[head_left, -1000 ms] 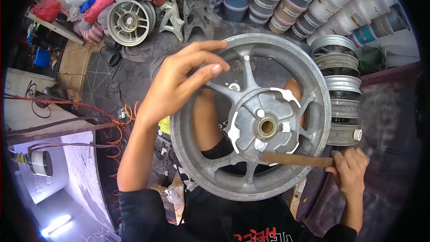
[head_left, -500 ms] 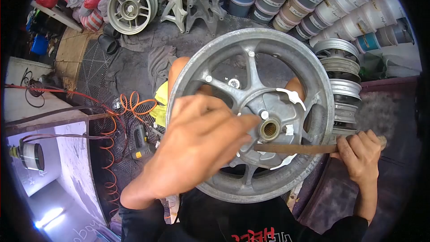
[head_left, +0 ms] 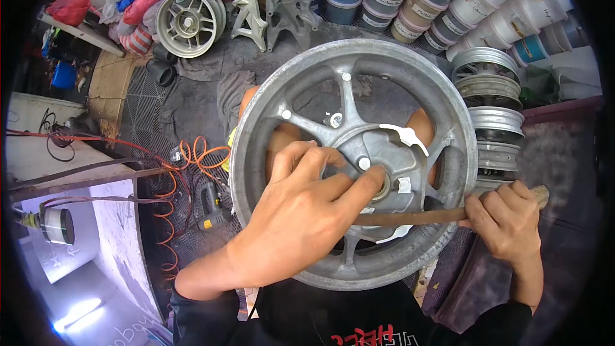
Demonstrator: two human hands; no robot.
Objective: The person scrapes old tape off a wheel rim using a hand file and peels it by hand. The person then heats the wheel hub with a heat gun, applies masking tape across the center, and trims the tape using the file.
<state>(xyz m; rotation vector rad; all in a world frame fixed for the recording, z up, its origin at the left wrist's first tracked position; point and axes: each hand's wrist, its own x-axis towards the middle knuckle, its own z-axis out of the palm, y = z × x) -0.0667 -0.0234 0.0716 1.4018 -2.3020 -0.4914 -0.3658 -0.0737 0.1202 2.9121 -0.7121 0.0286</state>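
Wheel (head_left: 398,155) sits partly behind curled left hand (head_left: 304,208), its hold unclear; right hand (head_left: 506,221) clenches brown bar (head_left: 416,218).

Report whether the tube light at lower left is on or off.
On. The tube light glows bright white, with a glare around it.

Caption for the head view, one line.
Left hand over the hub of a spoked metal wheel; right hand gripping a long brown bar.

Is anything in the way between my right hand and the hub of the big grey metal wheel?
Yes. The long, flat brown bar in your right hand crosses the rim of the wheel, and your left hand partly covers the hub.
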